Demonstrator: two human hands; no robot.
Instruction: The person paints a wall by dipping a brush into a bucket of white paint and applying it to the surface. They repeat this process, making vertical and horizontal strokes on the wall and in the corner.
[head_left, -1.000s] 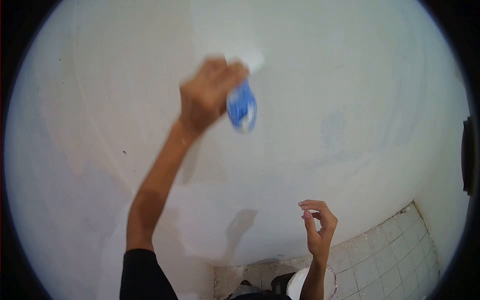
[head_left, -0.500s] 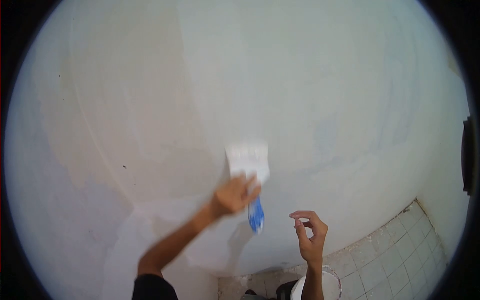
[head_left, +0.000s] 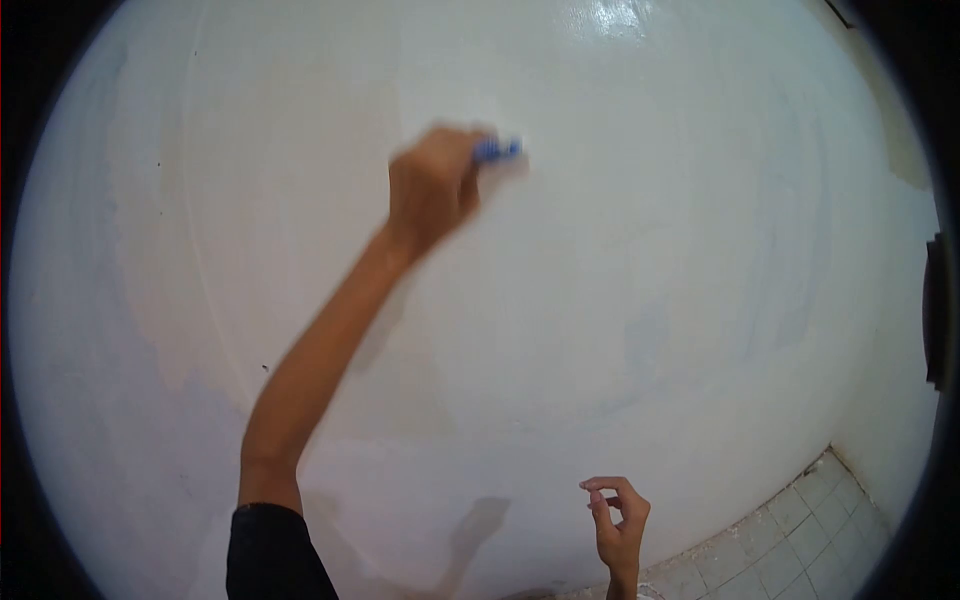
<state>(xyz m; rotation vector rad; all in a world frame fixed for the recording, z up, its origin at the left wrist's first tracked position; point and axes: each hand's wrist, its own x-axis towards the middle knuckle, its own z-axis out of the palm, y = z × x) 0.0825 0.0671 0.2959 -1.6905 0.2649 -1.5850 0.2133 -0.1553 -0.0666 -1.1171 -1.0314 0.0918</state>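
My left hand (head_left: 435,180), blurred by motion, is closed around a paintbrush high on the pale wall (head_left: 560,330). The brush's blue handle (head_left: 497,150) sticks out to the right of the fist, while its head is hidden behind the hand. In the earlier frame its broad white bristles show. Low on the right, my right hand (head_left: 622,520) is raised in front of the wall. Its fingers curl toward the thumb in a loose ring, and nothing shows between the tips.
Patches of differing shade cover the wall, and a wet shine (head_left: 610,18) glints at the top. Grey floor tiles (head_left: 790,535) meet the wall at lower right. A dark object (head_left: 935,310) stands at the right edge. Only a sliver of a white rim shows below my right hand.
My left hand has moved up the wall with the paintbrush, whose handle now points right instead of down. The view has tilted up, so the white bucket is almost out of sight.
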